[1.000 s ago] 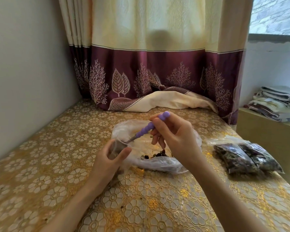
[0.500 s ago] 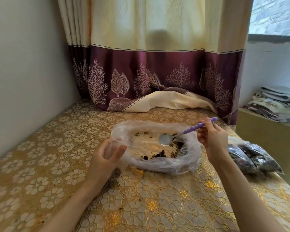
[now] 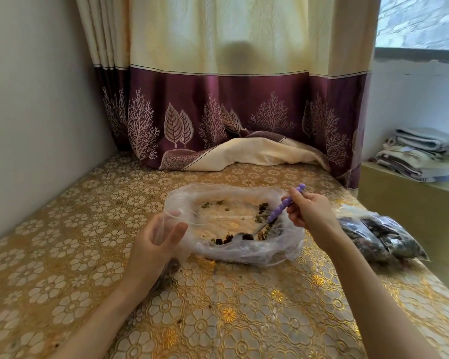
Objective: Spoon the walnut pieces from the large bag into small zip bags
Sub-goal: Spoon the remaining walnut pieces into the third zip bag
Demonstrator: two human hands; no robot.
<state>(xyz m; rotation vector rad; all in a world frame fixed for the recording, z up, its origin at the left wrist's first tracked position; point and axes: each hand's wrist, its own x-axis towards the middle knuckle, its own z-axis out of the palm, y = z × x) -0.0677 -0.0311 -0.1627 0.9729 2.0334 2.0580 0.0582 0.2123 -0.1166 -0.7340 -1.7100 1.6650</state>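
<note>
One large bag (image 3: 233,226) lies open on the table (image 3: 62,268), with walnut pieces (image 3: 244,237) gathered along its near and right inner edge. My right hand (image 3: 310,211) pinches one purple-handled spoon (image 3: 278,215); its bowl is now down among the pieces, having been raised clear half a second ago. My left hand (image 3: 156,242) holds one small zip bag (image 3: 166,229) by its mouth, thumb and fingers curled round it; the bag's lower part is hidden behind my wrist. Filled bags (image 3: 379,237) lie right; their number is unclear.
</note>
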